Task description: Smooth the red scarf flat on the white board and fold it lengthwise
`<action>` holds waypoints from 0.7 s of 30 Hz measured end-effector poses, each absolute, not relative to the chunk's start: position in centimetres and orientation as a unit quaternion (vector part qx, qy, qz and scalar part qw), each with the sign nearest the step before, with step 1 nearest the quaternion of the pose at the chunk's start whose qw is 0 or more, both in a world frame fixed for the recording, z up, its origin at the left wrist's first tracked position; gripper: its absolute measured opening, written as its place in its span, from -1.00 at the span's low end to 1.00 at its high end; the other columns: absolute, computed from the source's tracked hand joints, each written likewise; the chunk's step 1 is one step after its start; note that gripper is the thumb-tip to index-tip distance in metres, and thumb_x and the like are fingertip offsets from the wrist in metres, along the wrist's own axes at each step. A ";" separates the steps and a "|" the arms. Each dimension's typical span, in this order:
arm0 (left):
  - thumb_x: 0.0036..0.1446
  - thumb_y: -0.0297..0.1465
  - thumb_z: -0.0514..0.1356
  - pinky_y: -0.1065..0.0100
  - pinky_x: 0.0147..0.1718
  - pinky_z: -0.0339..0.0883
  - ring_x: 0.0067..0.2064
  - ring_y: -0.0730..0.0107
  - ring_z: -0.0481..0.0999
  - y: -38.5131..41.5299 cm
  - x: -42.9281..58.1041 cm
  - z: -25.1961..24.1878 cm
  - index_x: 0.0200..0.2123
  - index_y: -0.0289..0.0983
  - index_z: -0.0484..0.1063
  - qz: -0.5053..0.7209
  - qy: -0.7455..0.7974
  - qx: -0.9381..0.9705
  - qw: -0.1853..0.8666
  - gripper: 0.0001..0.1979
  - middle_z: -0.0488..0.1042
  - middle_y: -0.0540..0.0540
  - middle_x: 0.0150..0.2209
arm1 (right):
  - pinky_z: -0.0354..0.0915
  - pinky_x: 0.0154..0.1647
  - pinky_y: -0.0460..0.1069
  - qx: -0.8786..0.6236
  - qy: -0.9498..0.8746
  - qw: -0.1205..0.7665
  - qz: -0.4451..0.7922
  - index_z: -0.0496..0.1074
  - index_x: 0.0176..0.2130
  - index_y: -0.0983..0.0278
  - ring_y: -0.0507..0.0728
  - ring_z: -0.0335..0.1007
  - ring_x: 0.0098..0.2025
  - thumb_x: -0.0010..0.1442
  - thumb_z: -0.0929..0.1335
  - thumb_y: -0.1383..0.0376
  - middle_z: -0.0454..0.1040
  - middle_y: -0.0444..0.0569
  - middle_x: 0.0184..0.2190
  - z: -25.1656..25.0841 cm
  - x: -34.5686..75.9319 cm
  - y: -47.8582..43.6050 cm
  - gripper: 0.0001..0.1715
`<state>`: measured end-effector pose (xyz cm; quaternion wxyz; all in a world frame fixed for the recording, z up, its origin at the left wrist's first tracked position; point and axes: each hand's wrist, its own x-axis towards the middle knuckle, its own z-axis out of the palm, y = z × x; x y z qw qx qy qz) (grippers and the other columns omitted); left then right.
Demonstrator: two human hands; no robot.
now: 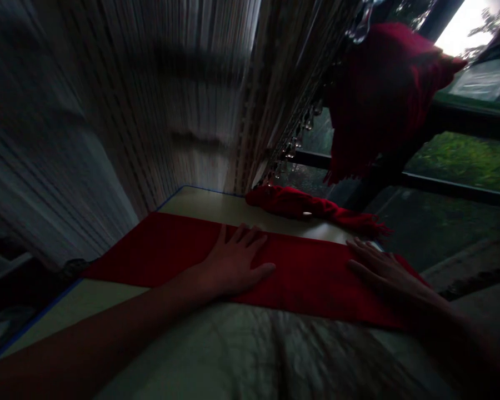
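A long red cloth (166,253) lies flat across a pale table (216,208). My left hand (233,261) rests palm down on the middle of the cloth, fingers stretched out and spread. At the cloth's right end, my right hand (383,269) also lies flat with fingers extended. Behind the cloth lies a second red scarf (300,204), bunched into a roll with a fringed end pointing right.
A beaded string curtain (170,100) hangs close behind the table. Another red cloth (379,100) hangs at the upper right by dark window bars (458,189). Grass shows outside. The table's blue-edged left side (33,321) borders dark clutter.
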<state>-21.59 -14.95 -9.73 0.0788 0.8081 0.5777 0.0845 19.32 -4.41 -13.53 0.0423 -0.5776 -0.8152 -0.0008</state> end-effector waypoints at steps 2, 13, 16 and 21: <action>0.38 0.22 -0.19 -0.39 0.41 -0.35 0.55 -0.15 -0.15 -15.0 -21.5 -9.5 0.51 -0.13 0.01 0.081 0.578 0.808 0.078 -0.16 -0.10 -0.14 0.55 | -0.27 0.52 0.39 -0.578 -0.815 0.037 0.015 -0.02 0.53 0.04 0.30 -0.30 0.56 0.37 0.08 -0.26 -0.10 -0.06 0.56 -13.5 19.5 -4.4 -0.07; 0.36 0.25 -0.23 -0.44 0.39 -0.42 0.56 -0.15 -0.23 -15.0 -21.7 -9.3 0.53 -0.14 -0.05 0.066 0.574 0.811 0.092 -0.12 -0.16 -0.15 0.55 | -0.31 0.54 0.37 -0.587 -0.809 0.024 0.041 -0.04 0.53 0.10 0.29 -0.34 0.57 0.31 0.07 -0.33 -0.15 -0.08 0.57 -13.1 19.2 -4.8 0.04; 0.37 0.23 -0.22 -0.43 0.40 -0.42 0.56 -0.13 -0.25 -15.0 -21.8 -9.1 0.53 -0.13 -0.06 0.054 0.577 0.809 0.101 -0.14 -0.17 -0.14 0.56 | -0.34 0.54 0.37 -0.594 -0.803 0.021 0.045 -0.02 0.53 0.13 0.31 -0.34 0.57 0.29 0.06 -0.34 -0.14 -0.07 0.57 -12.7 18.8 -5.1 0.06; 0.36 0.24 -0.21 -0.45 0.39 -0.45 0.56 -0.14 -0.29 -15.1 -22.0 -8.7 0.54 -0.11 -0.09 0.042 0.573 0.811 0.112 -0.14 -0.23 -0.12 0.56 | -0.29 0.54 0.32 -0.599 -0.799 0.016 0.046 0.02 0.52 0.14 0.29 -0.31 0.56 0.27 0.05 -0.33 -0.10 -0.07 0.56 -12.2 18.1 -5.5 0.07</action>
